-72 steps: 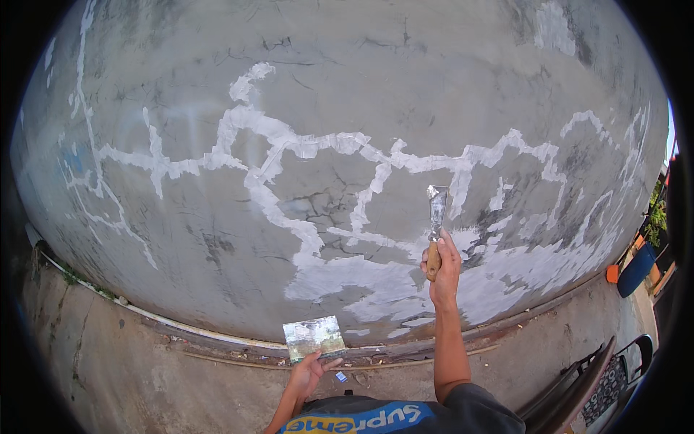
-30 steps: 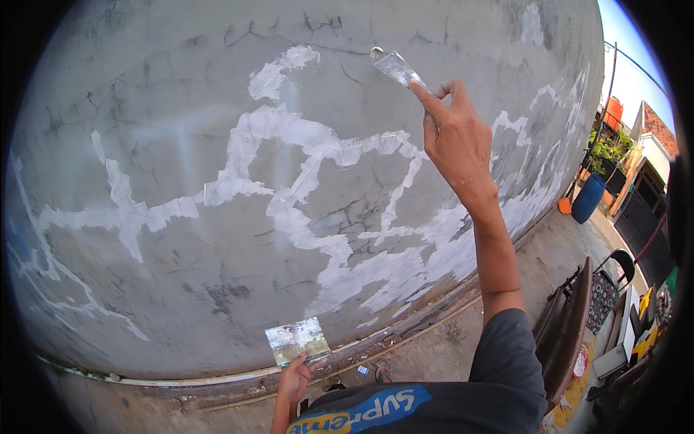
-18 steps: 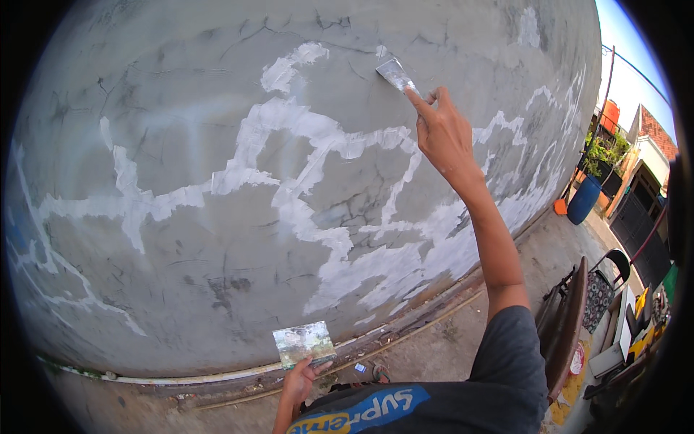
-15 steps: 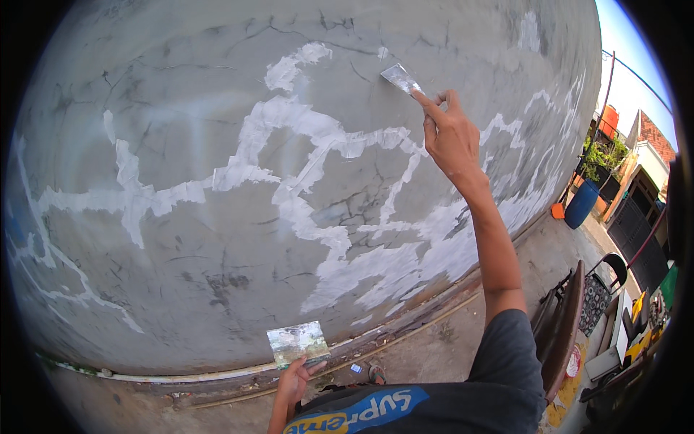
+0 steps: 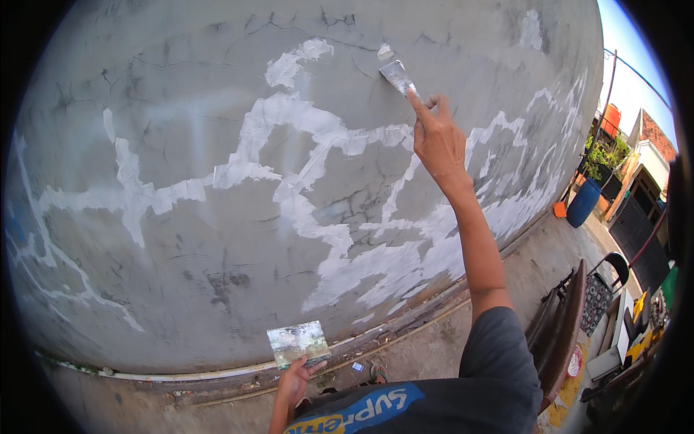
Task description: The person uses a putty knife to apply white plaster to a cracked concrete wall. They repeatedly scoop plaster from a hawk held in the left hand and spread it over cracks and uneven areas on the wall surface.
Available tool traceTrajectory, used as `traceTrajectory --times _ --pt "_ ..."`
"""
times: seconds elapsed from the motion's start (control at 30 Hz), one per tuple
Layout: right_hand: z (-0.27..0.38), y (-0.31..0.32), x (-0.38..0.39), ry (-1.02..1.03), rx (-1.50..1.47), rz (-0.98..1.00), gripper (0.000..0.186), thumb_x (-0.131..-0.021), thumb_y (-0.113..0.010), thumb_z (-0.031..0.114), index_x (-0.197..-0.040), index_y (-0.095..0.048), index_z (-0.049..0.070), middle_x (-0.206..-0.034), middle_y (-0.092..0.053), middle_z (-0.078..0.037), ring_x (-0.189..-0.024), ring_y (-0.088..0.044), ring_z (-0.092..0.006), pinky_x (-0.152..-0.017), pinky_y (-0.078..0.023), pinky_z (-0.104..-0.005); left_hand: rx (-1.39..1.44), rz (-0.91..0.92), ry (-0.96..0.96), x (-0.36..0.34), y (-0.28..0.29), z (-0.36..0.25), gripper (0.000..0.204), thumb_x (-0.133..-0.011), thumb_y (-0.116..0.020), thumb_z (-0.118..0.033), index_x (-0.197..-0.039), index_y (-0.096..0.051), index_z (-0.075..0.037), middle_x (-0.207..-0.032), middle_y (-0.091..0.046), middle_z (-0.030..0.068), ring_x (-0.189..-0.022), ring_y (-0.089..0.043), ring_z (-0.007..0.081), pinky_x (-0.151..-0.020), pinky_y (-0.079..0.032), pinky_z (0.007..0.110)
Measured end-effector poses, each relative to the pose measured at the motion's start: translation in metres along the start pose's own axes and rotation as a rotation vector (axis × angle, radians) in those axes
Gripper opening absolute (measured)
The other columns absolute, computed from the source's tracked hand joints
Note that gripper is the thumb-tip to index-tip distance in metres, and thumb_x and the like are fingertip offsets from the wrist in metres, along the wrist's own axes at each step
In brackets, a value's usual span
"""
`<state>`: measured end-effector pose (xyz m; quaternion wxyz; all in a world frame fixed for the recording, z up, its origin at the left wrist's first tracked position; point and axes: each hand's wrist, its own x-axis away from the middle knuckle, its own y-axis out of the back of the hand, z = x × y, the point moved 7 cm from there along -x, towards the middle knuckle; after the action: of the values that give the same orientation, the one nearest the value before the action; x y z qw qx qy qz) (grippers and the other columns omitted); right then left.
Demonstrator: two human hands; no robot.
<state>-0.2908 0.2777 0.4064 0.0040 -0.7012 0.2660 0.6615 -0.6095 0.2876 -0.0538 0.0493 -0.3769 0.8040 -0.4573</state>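
Note:
My right hand (image 5: 439, 141) grips a putty knife (image 5: 397, 76), its forefinger stretched along the blade. The blade lies on or close against the grey wall (image 5: 238, 318), high up, just under a small fresh dab of white filler (image 5: 384, 52). Dark hairline cracks run close by the dab. Low down, my left hand (image 5: 295, 382) holds a flat rectangular plate (image 5: 298, 343) smeared with filler, thumb on top. Broad white filler bands (image 5: 289, 116) follow cracks across the wall.
A pale pipe (image 5: 210, 376) runs along the wall's foot. To the right stand a brown table edge (image 5: 571, 325), a patterned chair (image 5: 594, 300) and an open white tub (image 5: 575, 362). Farther off are a blue barrel (image 5: 583, 204) and potted plants (image 5: 607, 155).
My right hand and the putty knife have shifted slightly left, with the blade at a steeper tilt. The white dab above the blade is bigger. My left hand stays put with the plate.

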Motion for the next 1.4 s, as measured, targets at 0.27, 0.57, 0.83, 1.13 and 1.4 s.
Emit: traceTrajectory --times 0.27,0.57,0.83,1.13,1.4 --pt "0.018 0.043 -0.048 0.135 0.102 -0.020 0.043 -0.083 -0.058 0.001 -0.123 -0.063 0.017 -0.097 -0.054 -0.011 -0.070 -0.062 -0.0269 -0.056 -0.049 -0.0368 -0.019 -0.011 0.025 -0.004 -0.001 -0.002 0.029 -0.092 -0.050 -0.007 -0.119 -0.049 0.004 -0.120 -0.057 0.0151 -0.117 -0.054 0.0317 -0.102 -0.044 0.057" --pt "-0.006 0.038 -0.038 0.214 0.153 0.068 0.044 -0.080 -0.058 -0.001 -0.121 -0.063 0.017 -0.098 -0.056 -0.011 -0.070 -0.061 -0.0252 -0.053 -0.048 -0.0359 -0.036 -0.013 0.030 -0.022 -0.006 0.007 0.026 -0.094 -0.048 -0.008 -0.115 -0.050 0.008 -0.119 -0.058 0.0152 -0.113 -0.057 0.0309 -0.102 -0.045 0.056" --pt "-0.030 0.006 -0.037 0.256 0.045 -0.106 0.054 -0.081 -0.060 -0.001 -0.126 -0.061 0.028 -0.101 -0.055 -0.007 -0.065 -0.058 -0.0228 -0.051 -0.046 -0.0339 -0.076 -0.022 0.057 -0.026 -0.013 0.000 0.027 -0.094 -0.049 -0.008 -0.116 -0.050 0.008 -0.119 -0.057 0.0159 -0.113 -0.057 0.0312 -0.102 -0.045 0.054" --pt "-0.047 0.025 -0.025 0.224 0.219 0.021 0.056 -0.080 -0.059 -0.003 -0.126 -0.061 0.030 -0.102 -0.057 -0.004 -0.065 -0.059 -0.0189 -0.050 -0.045 -0.0324 -0.007 -0.090 -0.012 -0.018 -0.010 -0.010 0.024 -0.095 -0.048 -0.008 -0.109 -0.052 0.011 -0.113 -0.058 0.0146 -0.109 -0.058 0.0299 -0.104 -0.045 0.054" --pt "-0.012 0.032 -0.051 0.296 0.210 -0.006 0.051 -0.081 -0.061 -0.002 -0.125 -0.063 0.026 -0.098 -0.056 -0.005 -0.064 -0.058 -0.0190 -0.052 -0.045 -0.0328 -0.028 -0.039 0.023 -0.024 -0.016 -0.007 0.022 -0.095 -0.049 -0.008 -0.108 -0.054 0.008 -0.113 -0.059 0.0145 -0.111 -0.057 0.0295 -0.103 -0.045 0.055"
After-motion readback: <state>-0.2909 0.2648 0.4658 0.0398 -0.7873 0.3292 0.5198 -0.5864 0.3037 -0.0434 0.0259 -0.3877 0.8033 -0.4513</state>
